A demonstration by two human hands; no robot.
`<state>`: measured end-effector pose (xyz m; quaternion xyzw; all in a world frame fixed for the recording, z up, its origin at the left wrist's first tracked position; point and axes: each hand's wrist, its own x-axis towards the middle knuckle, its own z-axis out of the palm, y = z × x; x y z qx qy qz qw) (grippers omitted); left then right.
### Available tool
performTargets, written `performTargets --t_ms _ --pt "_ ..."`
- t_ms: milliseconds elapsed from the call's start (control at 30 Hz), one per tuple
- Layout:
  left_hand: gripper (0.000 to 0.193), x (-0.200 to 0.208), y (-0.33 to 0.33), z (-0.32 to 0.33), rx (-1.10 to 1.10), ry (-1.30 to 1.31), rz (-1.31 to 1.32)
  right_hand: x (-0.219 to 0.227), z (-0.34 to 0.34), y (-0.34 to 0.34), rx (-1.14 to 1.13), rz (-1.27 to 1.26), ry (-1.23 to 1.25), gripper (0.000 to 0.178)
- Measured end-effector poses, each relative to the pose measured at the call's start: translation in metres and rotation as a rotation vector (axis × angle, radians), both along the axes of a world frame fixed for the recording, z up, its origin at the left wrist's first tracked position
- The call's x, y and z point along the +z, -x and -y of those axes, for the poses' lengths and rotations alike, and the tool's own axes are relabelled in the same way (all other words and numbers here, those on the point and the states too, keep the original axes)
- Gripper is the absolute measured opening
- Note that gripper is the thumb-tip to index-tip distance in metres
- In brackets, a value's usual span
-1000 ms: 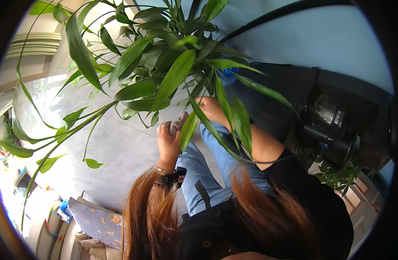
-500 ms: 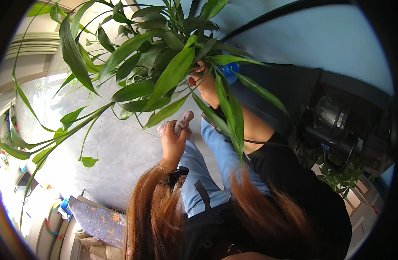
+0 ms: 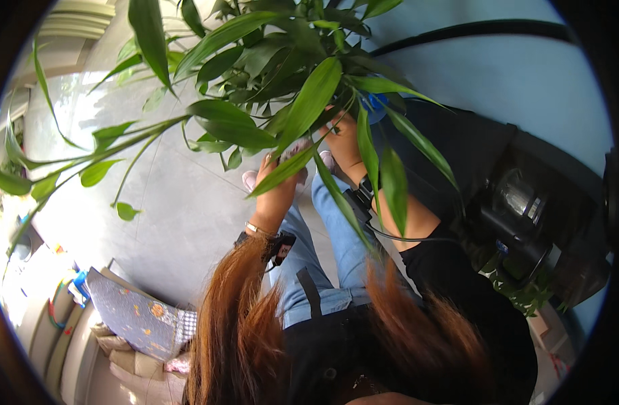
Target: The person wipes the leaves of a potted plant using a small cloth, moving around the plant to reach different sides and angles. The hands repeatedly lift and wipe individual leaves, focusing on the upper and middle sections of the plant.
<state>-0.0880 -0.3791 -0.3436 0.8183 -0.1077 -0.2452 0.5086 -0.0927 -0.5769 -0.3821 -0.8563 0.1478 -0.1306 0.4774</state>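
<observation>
A leafy green plant (image 3: 235, 125) with long narrow leaves fills the upper middle. Under its leaves my left hand (image 3: 275, 189) is closed on a lumpy greyish-pink bunched cloth (image 3: 301, 147), partly covered by a leaf. To the right, my right hand (image 3: 345, 142) reaches in among the foliage with curled fingers. Leaves cover the fingertips, so what they grip cannot be made out. Just beyond that hand, a bright blue object (image 3: 375, 104) shows between the leaves.
A dark cabinet (image 3: 431, 148) stands along the blue wall (image 3: 485, 74) on the right. Nearer on that side is a black appliance with a clear part (image 3: 518, 199). A patterned grey cushion (image 3: 130, 314) lies at lower left. Grey tiled floor (image 3: 181, 223) spreads beneath.
My left hand and the cloth have moved up toward the leaves and my right hand. The right hand has shifted slightly right and down in the picture. The view has also shifted.
</observation>
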Motion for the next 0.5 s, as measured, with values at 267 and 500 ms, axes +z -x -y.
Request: performTargets --t_ms 267,500 --pt "0.033 -0.018 -0.006 0.037 0.431 0.211 -0.041 0.011 -0.016 -0.017 -0.132 -0.207 -0.419 0.011" --pt "0.028 -0.044 -0.014 0.037 0.738 0.306 -0.245 0.031 0.0 -0.021 0.106 -0.359 -0.407 0.022"
